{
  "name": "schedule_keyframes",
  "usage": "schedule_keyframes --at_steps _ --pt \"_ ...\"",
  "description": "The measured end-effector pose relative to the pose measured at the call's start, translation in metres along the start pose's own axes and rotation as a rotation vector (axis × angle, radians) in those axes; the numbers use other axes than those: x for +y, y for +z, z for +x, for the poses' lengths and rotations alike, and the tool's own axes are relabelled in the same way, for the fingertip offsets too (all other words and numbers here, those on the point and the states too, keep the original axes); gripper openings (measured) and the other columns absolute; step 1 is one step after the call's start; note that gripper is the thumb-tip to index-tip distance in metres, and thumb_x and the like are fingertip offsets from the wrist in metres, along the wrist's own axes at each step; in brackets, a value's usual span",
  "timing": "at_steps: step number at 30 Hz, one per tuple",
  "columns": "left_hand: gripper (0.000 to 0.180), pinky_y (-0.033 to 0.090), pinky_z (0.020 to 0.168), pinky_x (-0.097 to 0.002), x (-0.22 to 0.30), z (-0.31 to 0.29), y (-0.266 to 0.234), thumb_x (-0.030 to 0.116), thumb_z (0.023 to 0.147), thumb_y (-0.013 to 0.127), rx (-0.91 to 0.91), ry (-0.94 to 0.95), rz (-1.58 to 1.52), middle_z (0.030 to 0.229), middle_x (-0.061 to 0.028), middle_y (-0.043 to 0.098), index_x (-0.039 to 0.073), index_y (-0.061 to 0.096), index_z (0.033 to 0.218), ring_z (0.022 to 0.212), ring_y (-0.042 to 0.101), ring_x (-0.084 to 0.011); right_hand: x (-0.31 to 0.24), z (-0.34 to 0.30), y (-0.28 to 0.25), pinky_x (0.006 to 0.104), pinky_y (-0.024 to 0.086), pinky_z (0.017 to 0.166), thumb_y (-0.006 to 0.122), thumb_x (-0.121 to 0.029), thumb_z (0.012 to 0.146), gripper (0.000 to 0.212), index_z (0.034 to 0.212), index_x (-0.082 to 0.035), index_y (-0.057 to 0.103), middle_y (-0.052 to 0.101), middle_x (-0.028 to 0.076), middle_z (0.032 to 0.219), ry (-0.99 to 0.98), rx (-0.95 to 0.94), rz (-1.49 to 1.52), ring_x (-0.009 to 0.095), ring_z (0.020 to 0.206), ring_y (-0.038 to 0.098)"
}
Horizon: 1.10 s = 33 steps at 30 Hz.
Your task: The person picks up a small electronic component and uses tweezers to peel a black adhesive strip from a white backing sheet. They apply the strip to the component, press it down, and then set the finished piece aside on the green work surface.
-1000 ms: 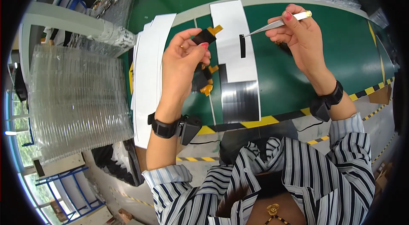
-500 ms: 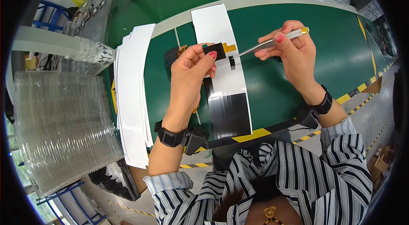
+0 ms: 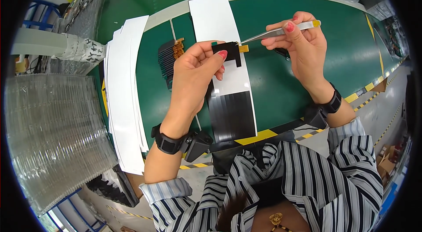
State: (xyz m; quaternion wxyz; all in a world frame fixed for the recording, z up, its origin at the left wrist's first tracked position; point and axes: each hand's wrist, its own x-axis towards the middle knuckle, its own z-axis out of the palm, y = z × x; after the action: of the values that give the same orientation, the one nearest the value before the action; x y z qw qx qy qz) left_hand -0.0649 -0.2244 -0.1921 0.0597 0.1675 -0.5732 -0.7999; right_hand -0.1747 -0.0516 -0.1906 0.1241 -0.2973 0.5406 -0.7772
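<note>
Between thumb and fingers, my left hand (image 3: 193, 71) grips a small black display panel (image 3: 225, 52) with a gold flex cable (image 3: 244, 48) on its right side. My right hand (image 3: 307, 52) is closed around silver tweezers (image 3: 269, 34), whose tips reach the panel's upper right edge. A small black strip (image 3: 238, 59) hangs down along that edge; whether it is stuck there or only touching cannot be made out. Beneath the hands lies a long white backing sheet (image 3: 215, 16) with black strips (image 3: 231, 115) across its near part.
Left of my left hand stands a row of dark panels (image 3: 166, 63) with gold cables. White sheets (image 3: 125, 78) are stacked farther left, beside piled clear plastic trays (image 3: 55, 117). A dark object (image 3: 282, 53) lies under my right hand. Yellow-black tape (image 3: 259, 137) marks the table's near edge.
The tweezers have moved left to the panel's edge, bringing the black strip from beside the panel against it. My left hand keeps its grip. The whole view has shifted slightly.
</note>
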Motion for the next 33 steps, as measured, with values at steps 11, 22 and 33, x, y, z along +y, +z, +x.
schedule_keyframes --at_steps 11,22,33 --pt "0.018 0.04 0.053 -0.0198 -0.002 0.002 0.0 0.003 0.079 0.056 -0.015 -0.012 -0.01 0.07 -0.0014 0.054 -0.003 0.056 0.095 0.059 0.049 -0.0066 0.002 0.001 -0.004 0.0327 0.053 0.066 0.043 -0.012 0.089 0.01 0.094 -0.003 0.039 0.056 0.023 0.092 0.024 0.009 -0.009 0.028 0.074 0.062" --pt "0.011 0.047 0.062 -0.0222 -0.003 0.001 0.005 0.005 0.079 0.057 0.02 -0.075 -0.188 0.072 -0.0057 0.057 0.0 0.05 0.087 0.067 0.058 -0.0108 0.001 -0.013 0.013 0.0196 0.04 0.052 0.051 -0.003 0.084 0.014 0.097 0.001 0.05 0.054 0.008 0.078 -0.469 0.018 -0.316 0.01 0.057 0.047" --pt "0.011 0.047 0.066 -0.0225 -0.009 -0.006 0.015 0.001 0.078 0.058 -0.041 -0.01 -0.216 0.08 -0.0089 0.062 0.002 0.047 0.079 0.069 0.059 -0.0121 0.004 -0.021 0.031 0.0182 0.028 0.044 0.058 0.0 0.078 0.008 0.085 0.002 0.06 0.053 0.001 0.076 -0.178 -0.032 -0.655 0.003 0.052 0.038"
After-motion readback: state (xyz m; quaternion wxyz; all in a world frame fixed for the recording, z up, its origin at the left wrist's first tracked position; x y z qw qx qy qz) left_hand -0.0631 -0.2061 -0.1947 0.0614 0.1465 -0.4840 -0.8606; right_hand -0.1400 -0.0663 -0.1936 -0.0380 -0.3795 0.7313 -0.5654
